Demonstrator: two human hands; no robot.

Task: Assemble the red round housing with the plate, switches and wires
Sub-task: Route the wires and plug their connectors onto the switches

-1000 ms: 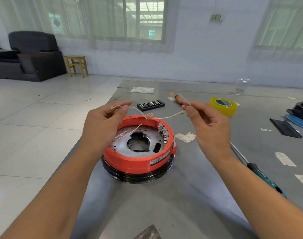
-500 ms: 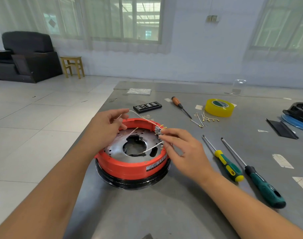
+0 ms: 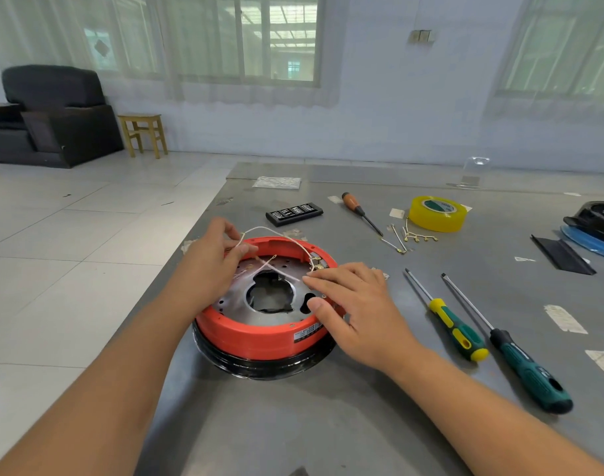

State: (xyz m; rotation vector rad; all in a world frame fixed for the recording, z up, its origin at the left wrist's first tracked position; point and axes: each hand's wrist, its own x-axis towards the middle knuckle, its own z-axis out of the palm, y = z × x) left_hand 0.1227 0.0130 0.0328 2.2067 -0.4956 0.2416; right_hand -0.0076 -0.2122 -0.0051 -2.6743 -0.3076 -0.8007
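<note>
Left-hand [image 3: 211, 262] grip pinching white wire [image 3: 276, 231] over red round housing [image 3: 259, 333] near worktop's [image 3: 328, 424] left edge; right hand [image 3: 352, 300], fingers straight, pressing plate [image 3: 235, 297] beside switches [image 3: 316, 262]. Risk: tugging likely to unseat wire's terminal.

A makeshift workshop in a sparsely furnished, white-tiled room: a grey metal worktop [image 3: 328, 424] carries screwdrivers [image 3: 455, 329], a bit set [image 3: 293, 213] and yellow tape [image 3: 436, 213], while a dark armchair [image 3: 53, 111] and wooden stool [image 3: 142, 132] stand against curtained windows [image 3: 245, 39] beyond.
</note>
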